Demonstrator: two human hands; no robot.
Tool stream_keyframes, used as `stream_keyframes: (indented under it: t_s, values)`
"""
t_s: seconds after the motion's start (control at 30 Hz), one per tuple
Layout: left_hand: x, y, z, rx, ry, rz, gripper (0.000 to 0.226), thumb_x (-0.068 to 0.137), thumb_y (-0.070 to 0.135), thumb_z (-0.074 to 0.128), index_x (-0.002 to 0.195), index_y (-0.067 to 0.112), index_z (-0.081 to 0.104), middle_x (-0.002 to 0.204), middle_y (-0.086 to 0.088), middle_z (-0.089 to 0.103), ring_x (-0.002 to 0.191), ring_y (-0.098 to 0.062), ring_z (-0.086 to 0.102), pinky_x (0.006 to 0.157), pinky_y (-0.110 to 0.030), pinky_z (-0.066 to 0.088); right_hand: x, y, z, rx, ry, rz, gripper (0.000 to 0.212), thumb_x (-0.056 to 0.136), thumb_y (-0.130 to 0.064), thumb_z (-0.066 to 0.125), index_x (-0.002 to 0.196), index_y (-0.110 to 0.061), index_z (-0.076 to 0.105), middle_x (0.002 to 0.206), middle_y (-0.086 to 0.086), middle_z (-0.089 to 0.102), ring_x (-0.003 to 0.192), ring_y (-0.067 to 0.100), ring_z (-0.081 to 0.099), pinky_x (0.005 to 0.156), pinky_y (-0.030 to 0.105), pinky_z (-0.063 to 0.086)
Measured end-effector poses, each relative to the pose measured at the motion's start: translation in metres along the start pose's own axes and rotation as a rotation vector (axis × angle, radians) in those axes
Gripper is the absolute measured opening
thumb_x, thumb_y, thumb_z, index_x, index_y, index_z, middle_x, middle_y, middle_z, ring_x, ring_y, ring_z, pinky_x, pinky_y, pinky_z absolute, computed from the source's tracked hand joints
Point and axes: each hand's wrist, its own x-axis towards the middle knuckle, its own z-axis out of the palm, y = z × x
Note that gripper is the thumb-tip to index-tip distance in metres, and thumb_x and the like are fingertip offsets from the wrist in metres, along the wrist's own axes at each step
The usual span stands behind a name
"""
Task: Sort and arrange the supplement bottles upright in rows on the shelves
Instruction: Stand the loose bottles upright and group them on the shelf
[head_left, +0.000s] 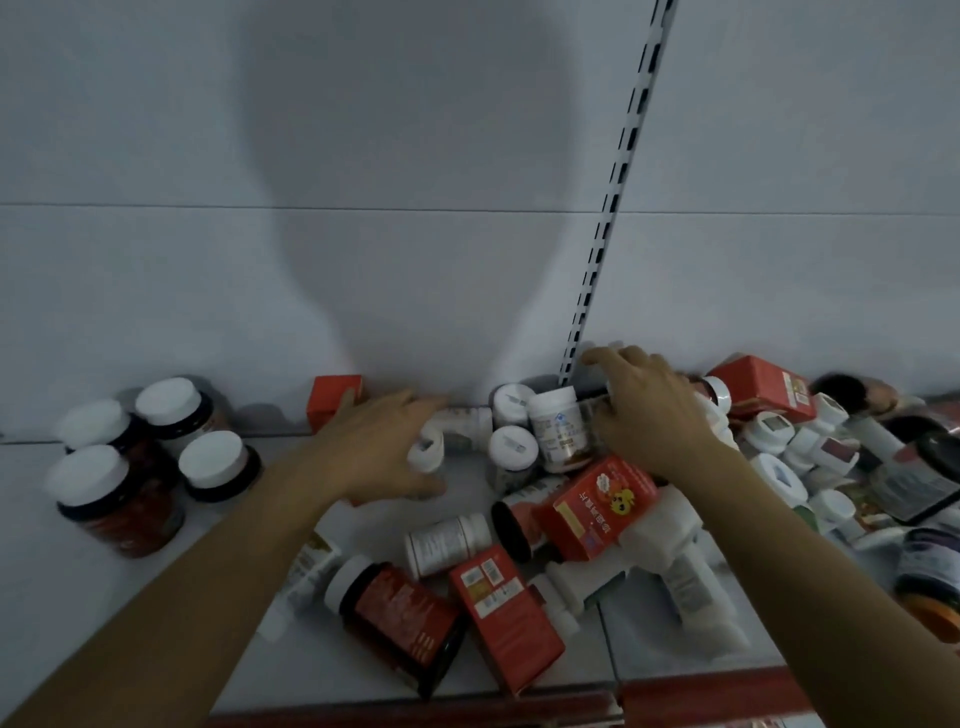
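Several dark red supplement bottles with white caps (111, 499) stand upright in a group at the left of the white shelf (41, 571). My left hand (379, 452) reaches to the back and grips a small white bottle (428, 451), with another white bottle (465, 422) lying just behind it. My right hand (654, 415) lies over the back of the pile, fingers curled round a bottle that it mostly hides, beside a white labelled jar (561, 428). Two white-capped bottles (511, 447) stand between my hands.
Bottles and red boxes lie tumbled across the middle and right: a red cartoon-print box (597, 506), a red box (504, 623), a lying dark red bottle (400, 618), white bottles (670, 551). A red box (332, 400) stands against the back wall. A slotted upright (613, 208) runs up the wall.
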Motion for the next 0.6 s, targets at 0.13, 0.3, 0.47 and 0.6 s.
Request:
stream_keyframes:
  t_s: [0.13, 0.3, 0.47, 0.6]
  values:
    - [0.007, 0.014, -0.009, 0.006, 0.142, 0.011, 0.066, 0.092, 0.063, 0.052, 0.147, 0.029, 0.041, 0.139, 0.006, 0.053, 0.126, -0.016, 0.052, 0.106, -0.044, 0.038, -0.008, -0.008, 0.006, 0.093, 0.122, -0.140, 0.043, 0.088, -0.021, 0.060, 0.131, -0.027, 0.054, 0.133, 0.001, 0.052, 0.122, 0.024, 0.047, 0.096, 0.049, 0.046]
    - [-0.016, 0.046, -0.012, -0.135, 0.359, 0.209, 0.017, 0.092, 0.042, 0.061, 0.098, 0.027, 0.064, 0.094, 0.013, 0.062, 0.084, -0.008, 0.057, 0.072, -0.032, 0.050, -0.035, 0.003, -0.012, 0.337, -0.017, -0.459, 0.047, 0.080, -0.014, 0.062, 0.125, -0.025, 0.060, 0.123, -0.008, 0.058, 0.113, 0.011, 0.053, 0.096, 0.035, 0.049]
    - [-0.035, 0.051, -0.002, -0.215, 0.196, 0.149, 0.013, 0.092, 0.042, 0.065, 0.095, 0.030, 0.063, 0.088, 0.019, 0.060, 0.077, 0.001, 0.056, 0.066, -0.022, 0.047, -0.045, 0.028, -0.010, 0.000, -0.449, -0.607, 0.078, 0.073, -0.042, 0.070, 0.144, -0.043, 0.037, 0.141, -0.021, 0.041, 0.137, 0.004, 0.026, 0.117, 0.035, 0.023]
    - [-0.050, 0.062, 0.007, -0.182, -0.125, 0.240, 0.050, 0.081, 0.063, 0.071, 0.124, 0.042, 0.054, 0.120, 0.024, 0.055, 0.106, 0.004, 0.054, 0.089, -0.022, 0.049, -0.033, 0.044, -0.006, 0.175, -0.360, -0.503, 0.066, 0.076, -0.054, 0.078, 0.133, -0.045, 0.047, 0.126, -0.024, 0.054, 0.116, -0.004, 0.049, 0.105, 0.031, 0.043]
